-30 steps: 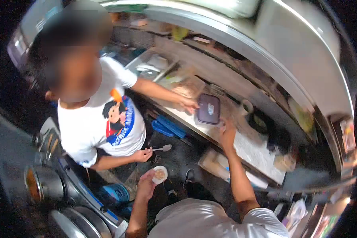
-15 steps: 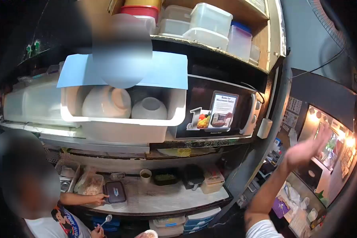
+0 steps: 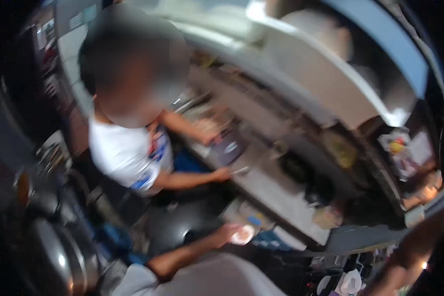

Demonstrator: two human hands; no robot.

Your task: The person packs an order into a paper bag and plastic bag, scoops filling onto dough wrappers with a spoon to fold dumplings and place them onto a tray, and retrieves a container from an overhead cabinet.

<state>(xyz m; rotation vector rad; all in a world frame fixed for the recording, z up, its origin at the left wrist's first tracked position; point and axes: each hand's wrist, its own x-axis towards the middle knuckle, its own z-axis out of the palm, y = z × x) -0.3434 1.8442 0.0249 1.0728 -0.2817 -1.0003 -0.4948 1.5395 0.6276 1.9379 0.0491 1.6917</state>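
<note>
My left hand (image 3: 224,236) is closed round a small white cup (image 3: 242,235) with pale food in it, low in front of my body. My right arm (image 3: 399,269) reaches up along the right edge of the view. Blur and dark shadow hide the fingers of that hand. Across from me, a co-worker in a white shirt (image 3: 118,148) stands at the counter. One of the co-worker's hands (image 3: 222,173) holds a spoon (image 3: 240,171); the other is at a dark-lidded container (image 3: 228,149).
A white counter (image 3: 276,197) runs diagonally, with dark containers (image 3: 318,187) on it. Above hangs a shelf with a large white bin (image 3: 325,74). Metal pots (image 3: 59,251) stand at lower left. Plastic boxes (image 3: 251,214) sit below the counter.
My view has swung left and tilted, blurring the picture. The left hand with the cup now shows more fully. The co-worker's spoon has come up to the counter's edge.
</note>
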